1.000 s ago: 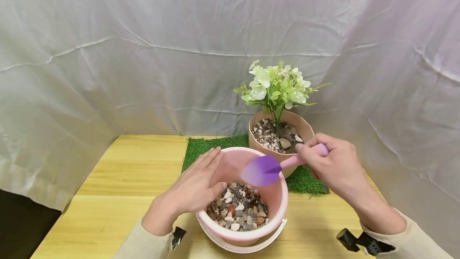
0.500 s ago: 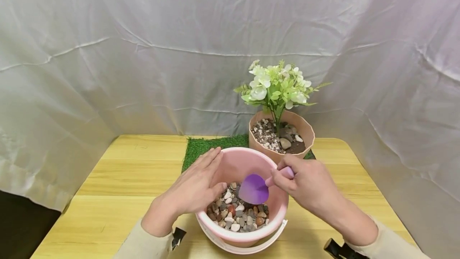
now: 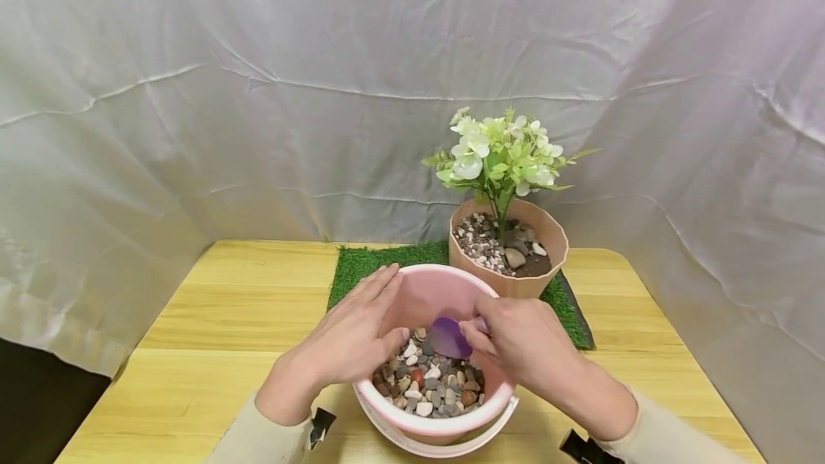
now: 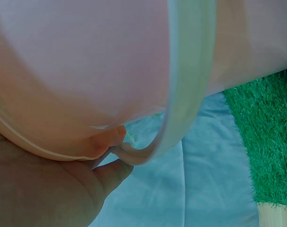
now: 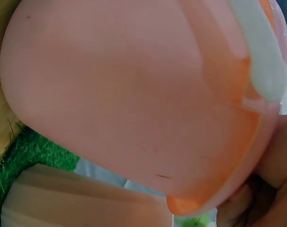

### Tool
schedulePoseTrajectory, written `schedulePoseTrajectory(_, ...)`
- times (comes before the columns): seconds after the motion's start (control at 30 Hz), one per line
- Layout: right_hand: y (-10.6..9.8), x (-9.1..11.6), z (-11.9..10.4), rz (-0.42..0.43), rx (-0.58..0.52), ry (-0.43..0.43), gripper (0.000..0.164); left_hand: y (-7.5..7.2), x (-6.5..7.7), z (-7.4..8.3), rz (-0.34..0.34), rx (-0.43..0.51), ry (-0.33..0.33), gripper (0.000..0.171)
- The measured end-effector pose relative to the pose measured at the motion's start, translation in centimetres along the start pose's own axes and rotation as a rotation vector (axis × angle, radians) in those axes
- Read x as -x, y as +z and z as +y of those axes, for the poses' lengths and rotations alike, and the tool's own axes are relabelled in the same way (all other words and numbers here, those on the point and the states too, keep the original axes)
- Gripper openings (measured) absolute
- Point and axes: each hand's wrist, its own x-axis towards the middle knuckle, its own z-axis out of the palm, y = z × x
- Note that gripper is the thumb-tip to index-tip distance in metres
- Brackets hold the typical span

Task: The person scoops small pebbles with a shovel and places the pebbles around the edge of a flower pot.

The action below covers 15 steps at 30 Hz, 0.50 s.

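Note:
A pink bucket (image 3: 445,279) with a white rim stands at the table's front, its handle lowered toward the front. Mixed pebbles (image 3: 433,385) cover its bottom. My left hand (image 3: 344,335) lies on the bucket's left rim with fingers straight and thumb over the inside; the left wrist view shows that hand (image 4: 49,184) against the bucket's side. My right hand (image 3: 525,339) grips the handle of a purple trowel (image 3: 451,337) over the right rim. The trowel's blade is down at the pebbles by the far inner wall. Part of its handle is hidden by my fingers.
Behind the bucket to the right stands a tan flowerpot (image 3: 509,286) with white flowers (image 3: 499,152), stones and soil. A green turf mat (image 3: 367,271) lies under it on the wooden table (image 3: 225,321). Grey cloth (image 3: 322,56) hangs around the back and sides.
My right hand has moved left and down from in front of the flowerpot, bringing the trowel's blade from above the bucket down to the pebbles. The left hand has stayed on the rim.

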Motion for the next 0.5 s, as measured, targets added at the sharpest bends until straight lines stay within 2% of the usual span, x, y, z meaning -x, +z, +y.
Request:
schedulePoseTrajectory(0.1,0.2,-0.1,-0.2,-0.005,-0.030,-0.033,0.033,0.0,0.0,0.0,0.001,0.001,0.002,0.082)
schedulePoseTrajectory(0.27,0.3,-0.5,-0.7,0.013,-0.144,-0.120,0.033,-0.1,0.1,0.0,0.001,0.002,-0.003,0.081)
schedulePoseTrajectory(0.5,0.1,-1.1,-1.1,-0.086,-0.254,-0.110,0.035,-0.1,0.0,0.0,0.008,0.013,0.004,0.081)
